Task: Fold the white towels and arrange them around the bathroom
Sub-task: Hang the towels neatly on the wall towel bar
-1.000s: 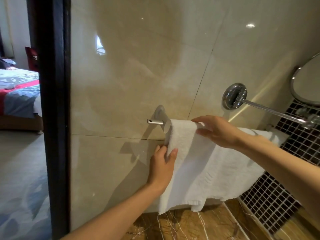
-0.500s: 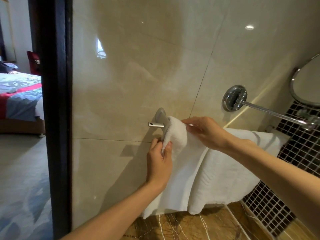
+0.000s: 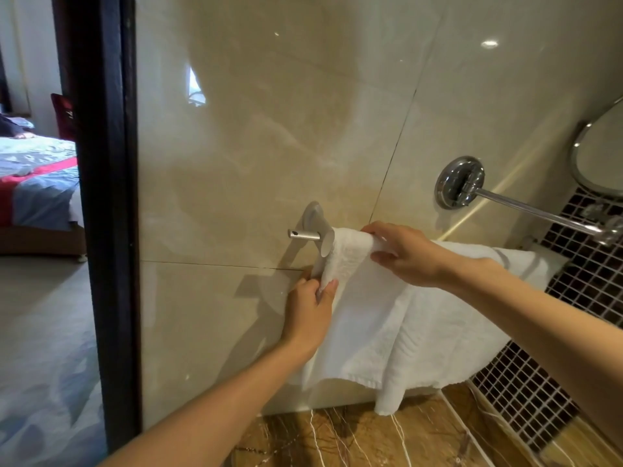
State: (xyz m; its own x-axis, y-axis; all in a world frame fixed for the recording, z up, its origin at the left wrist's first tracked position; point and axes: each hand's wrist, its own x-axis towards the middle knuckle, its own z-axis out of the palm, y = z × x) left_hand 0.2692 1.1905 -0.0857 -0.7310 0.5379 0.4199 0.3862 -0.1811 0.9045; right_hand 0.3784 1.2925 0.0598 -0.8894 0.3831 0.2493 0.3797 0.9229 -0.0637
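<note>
A white towel (image 3: 404, 325) hangs over a low towel bar on the beige tiled wall, draped down toward the floor. Only the bar's silver left mount (image 3: 308, 232) shows; the towel hides the rest. My left hand (image 3: 310, 311) pinches the towel's left edge just below the mount. My right hand (image 3: 404, 252) grips the bunched top of the towel on the bar, fingers curled around it.
A chrome swing arm (image 3: 526, 205) sticks out from a round wall mount above the towel, toward a round mirror (image 3: 600, 156) at the right edge. Dark mosaic tiles (image 3: 573, 298) cover the right wall. A black door frame (image 3: 101, 197) at left opens onto a bedroom.
The towel's left part has gone from spread flat to bunched near the mount. My left hand has shifted up from flat on the cloth to pinching its edge; my right hand closed on the top.
</note>
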